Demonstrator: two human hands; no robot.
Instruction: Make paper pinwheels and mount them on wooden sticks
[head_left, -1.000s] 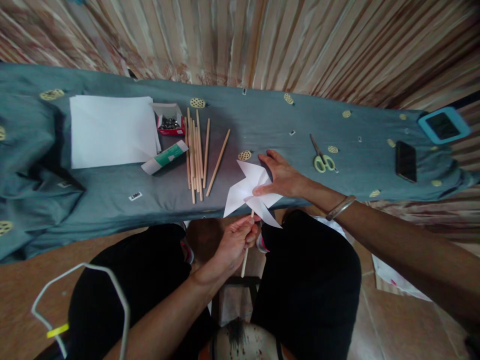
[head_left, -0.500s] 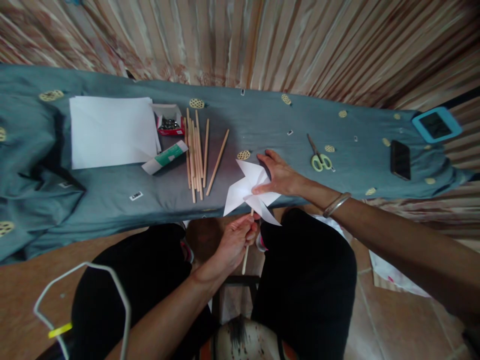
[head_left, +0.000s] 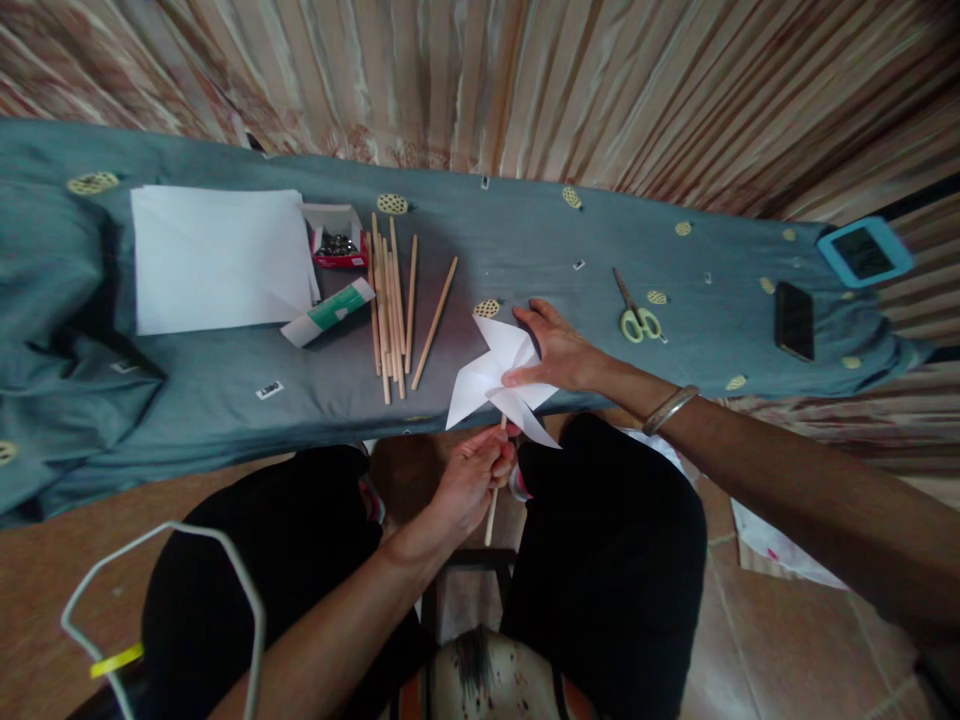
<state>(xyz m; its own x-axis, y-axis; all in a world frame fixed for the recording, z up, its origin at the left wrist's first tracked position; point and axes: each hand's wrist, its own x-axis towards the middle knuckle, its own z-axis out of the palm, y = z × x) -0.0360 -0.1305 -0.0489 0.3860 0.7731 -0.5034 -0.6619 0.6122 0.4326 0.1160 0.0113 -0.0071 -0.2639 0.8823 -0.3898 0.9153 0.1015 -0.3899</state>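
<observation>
**White pinwheel (head_left: 480, 380) at the desk's (head_left: 525, 240) near edge**

Its folded paper blades (head_left: 466, 398) taper to points. The wooden stick (head_left: 490, 520) runs near-to-far, free end near and slightly left, clasped in the left hand (head_left: 474, 478); the right hand (head_left: 559, 352) is spread wide, thumb on the pinwheel.

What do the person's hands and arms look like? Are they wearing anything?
The left hand and right hand are ungloved. A shiny silver bracelet circles the right forearm. The left forearm shows no sleeve or bracelet.
</observation>
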